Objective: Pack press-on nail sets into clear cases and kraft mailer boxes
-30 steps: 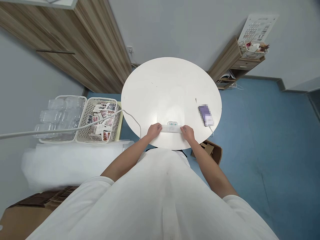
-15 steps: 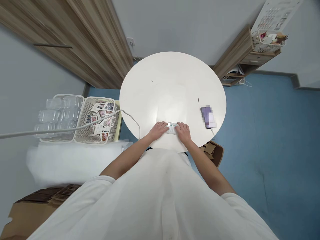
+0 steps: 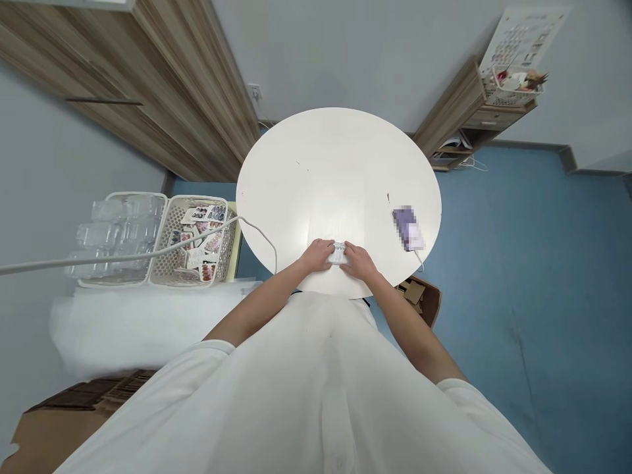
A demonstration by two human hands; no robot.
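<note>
At the near edge of the round white table [image 3: 276,171], a small white card of press-on nails [image 3: 338,254] with teal spots lies between my hands. My left hand [image 3: 318,255] has its fingers curled over the card's left end. Gripping the right end is my right hand [image 3: 358,261], thumb and fingers bent around it. Fingers cover both ends of the card. A faint, pale sheet [image 3: 336,220] seems to lie flat on the table under and beyond the card; its kind is hard to make out.
A purple phone-like object [image 3: 405,225], blurred, lies at right with a cable. At left stand a basket of nail cards [image 3: 162,263] and a basket of clear plastic boxes [image 3: 123,283]. A pale cable [image 3: 197,242] crosses there. An open carton [image 3: 432,304] stands below the table.
My hands have come closer together around the nail card, and less of it shows between them. The view has shifted slightly.
</note>
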